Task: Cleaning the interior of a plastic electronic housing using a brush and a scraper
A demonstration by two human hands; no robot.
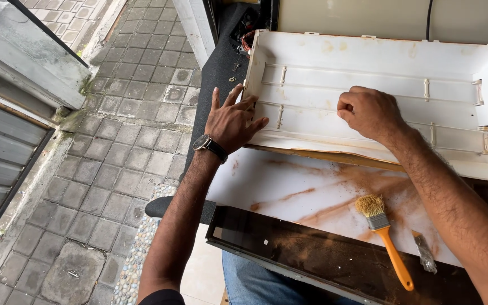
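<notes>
The white plastic cover [379, 96] lies open side up at the far end of the stained white counter [312, 192], and pressing it well probably means keeping it braced at its left rim. The left hand [231, 120] rests spread and flat there, grasping nothing. The right hand [368, 113] presses inside with fingers curled together; whether they pinch anything I cannot tell, and an orange-handled paintbrush [384, 237] lies near.

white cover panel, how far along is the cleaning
Done: nothing clearly. Rusty dust streaks the white board below; the brush and small scraper lie there, set down. In hand: the left hand braces the white cover panel at its edge, the right hand presses inside. Left: brown stains along its rim.
</notes>
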